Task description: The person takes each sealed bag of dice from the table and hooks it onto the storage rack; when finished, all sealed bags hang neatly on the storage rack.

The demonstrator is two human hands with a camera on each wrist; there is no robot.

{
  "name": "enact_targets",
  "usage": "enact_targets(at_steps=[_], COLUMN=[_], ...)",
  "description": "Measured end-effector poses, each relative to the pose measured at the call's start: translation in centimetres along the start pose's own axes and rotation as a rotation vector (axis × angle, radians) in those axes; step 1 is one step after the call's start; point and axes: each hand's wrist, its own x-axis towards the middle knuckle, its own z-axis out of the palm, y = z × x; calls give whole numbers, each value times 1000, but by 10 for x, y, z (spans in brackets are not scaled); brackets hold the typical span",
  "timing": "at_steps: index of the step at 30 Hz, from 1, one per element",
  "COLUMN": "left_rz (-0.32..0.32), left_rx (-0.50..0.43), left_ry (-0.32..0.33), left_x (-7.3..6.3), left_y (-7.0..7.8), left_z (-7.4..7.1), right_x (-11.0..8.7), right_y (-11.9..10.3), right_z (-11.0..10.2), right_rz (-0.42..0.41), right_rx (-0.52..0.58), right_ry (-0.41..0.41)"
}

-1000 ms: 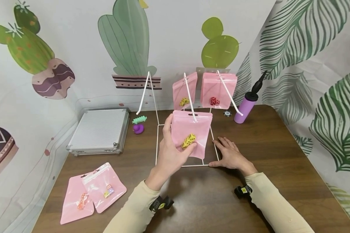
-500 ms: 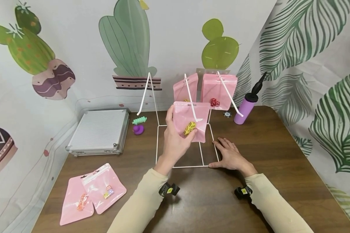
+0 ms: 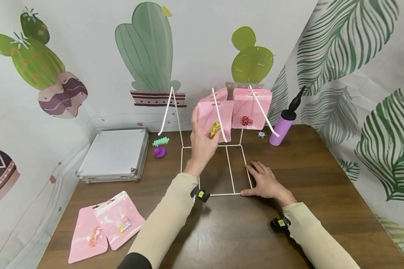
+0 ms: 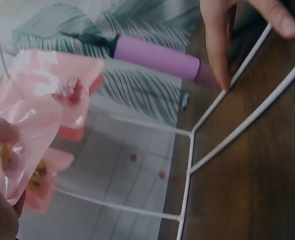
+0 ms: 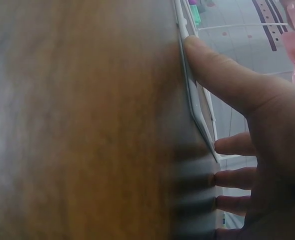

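My left hand [image 3: 203, 147] pinches a pink zip bag [image 3: 226, 115] with yellow dice, its thumb on the front near the dice. The bag's slot overlaps the middle hook [image 3: 223, 129] of a white wire rack [image 3: 222, 194], partway along its length. Behind it hangs another pink bag [image 3: 219, 93] on the same hook. In the left wrist view, the held bag [image 4: 35, 120] is at the left edge. My right hand [image 3: 264, 183] lies spread on the table at the rack base's front right corner. Its thumb touches the white base wire in the right wrist view.
Pink bags with red dice [image 3: 252, 102] hang from the right hook. Two pink bags [image 3: 121, 224] lie at front left. Around the rack are a clear case [image 3: 114, 153], a purple duck [image 3: 159, 152], a green toy [image 3: 160, 141], a poker chip [image 3: 261, 134] and a purple pump [image 3: 281, 129].
My left hand has pushed the bag with yellow dice back and up along the middle hook, away from its tip. My right hand has stayed at the rack's base.
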Motion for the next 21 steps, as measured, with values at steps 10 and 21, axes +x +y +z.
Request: enact_targets(at_steps=[10, 21], left_rz=[1, 35], left_rx=[25, 77], left_ry=[2, 35], left_x=[13, 7], left_y=[-14, -15], left_z=[6, 5], right_x=[1, -1], right_y=[0, 1], right_z=[-1, -1], right_rz=[-3, -2], right_rx=[-4, 4], right_ry=[0, -5])
